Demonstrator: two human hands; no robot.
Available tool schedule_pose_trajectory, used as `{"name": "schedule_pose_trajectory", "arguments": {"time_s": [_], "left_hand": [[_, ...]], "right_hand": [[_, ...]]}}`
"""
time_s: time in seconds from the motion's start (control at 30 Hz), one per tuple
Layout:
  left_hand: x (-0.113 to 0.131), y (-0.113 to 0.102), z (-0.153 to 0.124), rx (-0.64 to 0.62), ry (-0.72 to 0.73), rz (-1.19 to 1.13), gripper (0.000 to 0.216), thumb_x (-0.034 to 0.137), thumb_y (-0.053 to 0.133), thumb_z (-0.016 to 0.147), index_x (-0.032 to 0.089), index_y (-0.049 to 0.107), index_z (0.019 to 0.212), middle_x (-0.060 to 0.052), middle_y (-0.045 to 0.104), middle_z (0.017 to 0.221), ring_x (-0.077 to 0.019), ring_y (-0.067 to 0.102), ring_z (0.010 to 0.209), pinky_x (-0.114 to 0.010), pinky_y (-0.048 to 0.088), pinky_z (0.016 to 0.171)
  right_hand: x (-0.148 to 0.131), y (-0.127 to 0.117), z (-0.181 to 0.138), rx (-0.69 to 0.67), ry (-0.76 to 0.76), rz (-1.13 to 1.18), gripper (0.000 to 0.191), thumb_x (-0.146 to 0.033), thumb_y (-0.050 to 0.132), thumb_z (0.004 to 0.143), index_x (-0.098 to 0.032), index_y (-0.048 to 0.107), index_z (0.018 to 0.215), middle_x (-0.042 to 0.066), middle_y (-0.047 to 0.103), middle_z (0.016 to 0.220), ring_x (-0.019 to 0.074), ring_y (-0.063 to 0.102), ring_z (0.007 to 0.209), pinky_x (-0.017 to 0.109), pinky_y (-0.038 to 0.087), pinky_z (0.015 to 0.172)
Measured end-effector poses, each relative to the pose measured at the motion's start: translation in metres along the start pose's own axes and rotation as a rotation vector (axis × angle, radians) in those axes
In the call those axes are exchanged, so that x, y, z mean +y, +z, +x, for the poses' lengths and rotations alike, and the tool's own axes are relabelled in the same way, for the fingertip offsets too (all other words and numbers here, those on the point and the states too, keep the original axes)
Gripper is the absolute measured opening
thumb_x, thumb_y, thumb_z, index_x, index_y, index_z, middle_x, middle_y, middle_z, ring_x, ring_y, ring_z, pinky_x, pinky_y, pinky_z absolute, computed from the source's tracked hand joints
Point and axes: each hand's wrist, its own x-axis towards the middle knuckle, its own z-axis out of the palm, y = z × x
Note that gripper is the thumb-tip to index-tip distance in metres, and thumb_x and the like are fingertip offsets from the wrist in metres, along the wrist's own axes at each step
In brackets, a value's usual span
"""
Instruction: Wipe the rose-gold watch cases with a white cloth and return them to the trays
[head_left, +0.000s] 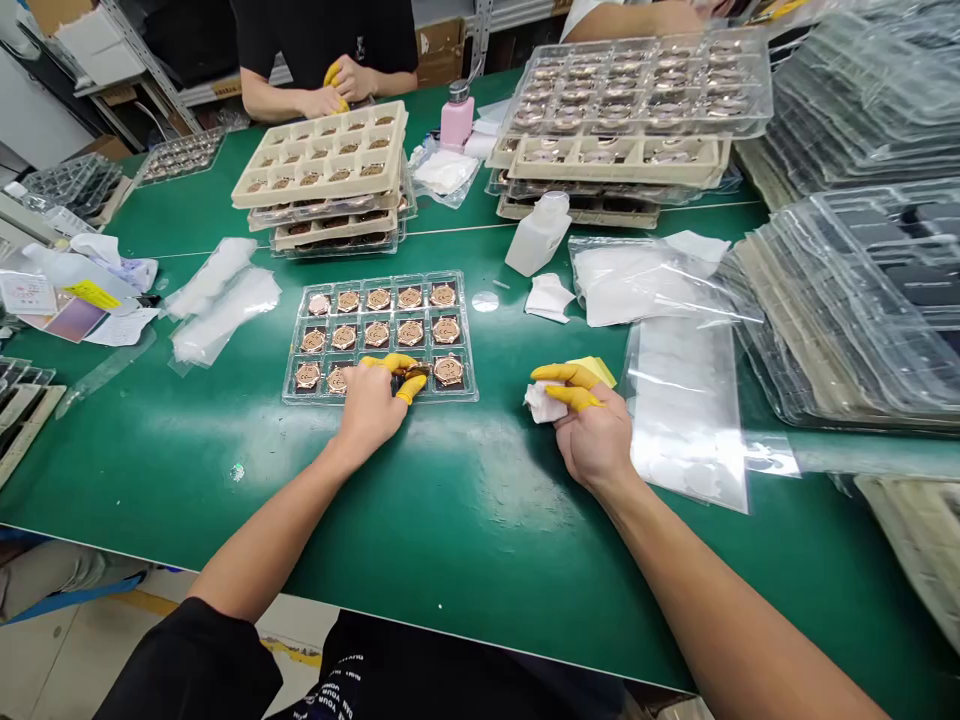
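Inside the left grip [373, 405], pinched nearly shut in yellow finger cots [397, 363], sits a copper-coloured metal medallion [414, 372], over the bottom row of a clear plastic tray [459, 340]; the curled right grip [592, 430] holds a crumpled white cloth [544, 403].

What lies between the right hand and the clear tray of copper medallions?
In the head view, the right hand holds a white cloth on the side facing the clear tray. Beyond the cloth, only bare green table mat reaches the tray.
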Motion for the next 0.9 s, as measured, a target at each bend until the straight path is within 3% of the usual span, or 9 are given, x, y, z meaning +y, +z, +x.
{"name": "schedule_pose_trajectory", "arguments": {"time_s": [0.07,0.13,0.23,0.33,0.5,0.67,0.9], "left_hand": [[0.006,0.008,-0.016,-0.025,-0.028,-0.364,0.024,0.034,0.067,0.091,0.022,0.069,0.111,-0.007,0.074,0.104,-0.0228,0.067,0.1,-0.043,0.05,0.097],[0.013,0.018,-0.028,-0.184,-0.132,-0.777,0.032,0.039,0.073,0.085,0.018,0.067,0.109,-0.007,0.074,0.099,-0.0188,0.071,0.086,-0.037,0.058,0.083],[0.021,0.029,-0.036,-0.411,-0.311,-1.073,0.044,0.041,0.086,0.071,0.014,0.068,0.1,-0.005,0.073,0.085,-0.0153,0.071,0.069,-0.031,0.06,0.068],[0.023,0.033,-0.034,-0.434,-0.394,-1.112,0.052,0.035,0.093,0.061,0.013,0.069,0.102,-0.005,0.074,0.082,-0.014,0.071,0.065,-0.028,0.06,0.064],[0.021,0.036,-0.035,-0.424,-0.404,-1.08,0.046,0.029,0.092,0.063,0.014,0.07,0.101,-0.006,0.076,0.084,-0.0133,0.071,0.062,-0.027,0.06,0.062],[0.019,0.04,-0.04,-0.431,-0.304,-0.958,0.036,0.024,0.084,0.072,0.015,0.073,0.106,-0.004,0.076,0.082,-0.0136,0.071,0.065,-0.027,0.06,0.066],[0.013,0.041,-0.043,-0.409,-0.104,-0.734,0.036,0.023,0.073,0.078,0.019,0.075,0.114,-0.003,0.079,0.087,-0.0143,0.072,0.071,-0.025,0.057,0.068]], "right_hand": [[-0.004,0.003,-0.002,-0.046,-0.006,0.09,0.014,-0.035,0.067,0.072,-0.022,0.07,0.076,-0.001,0.054,0.062,0.0123,0.049,0.057,0.028,0.037,0.054],[-0.007,0.007,-0.006,-0.096,-0.015,0.091,0.019,-0.041,0.068,0.077,-0.022,0.067,0.074,-0.005,0.038,0.052,0.0108,0.037,0.049,0.028,0.03,0.051],[-0.01,0.011,-0.016,-0.126,-0.067,-0.106,0.025,-0.043,0.075,0.08,-0.025,0.069,0.097,-0.008,0.029,0.055,0.0101,0.03,0.05,0.027,0.027,0.052],[-0.012,0.013,-0.027,-0.184,-0.181,-0.346,0.043,-0.038,0.076,0.082,-0.029,0.064,0.122,-0.006,0.045,0.071,0.0098,0.035,0.054,0.028,0.032,0.054],[-0.013,0.015,-0.035,-0.308,-0.367,-0.609,0.037,-0.033,0.068,0.087,-0.028,0.062,0.123,0.003,0.068,0.097,0.0106,0.045,0.056,0.031,0.041,0.057],[-0.008,0.016,-0.035,-0.338,-0.498,-0.77,0.036,-0.022,0.063,0.086,-0.026,0.063,0.122,0.001,0.073,0.088,0.0121,0.05,0.056,0.029,0.046,0.057],[0.0,0.014,-0.038,-0.382,-0.617,-0.886,0.056,-0.004,0.051,0.078,-0.026,0.06,0.129,0.001,0.075,0.093,0.0149,0.066,0.072,0.028,0.052,0.066]]}}
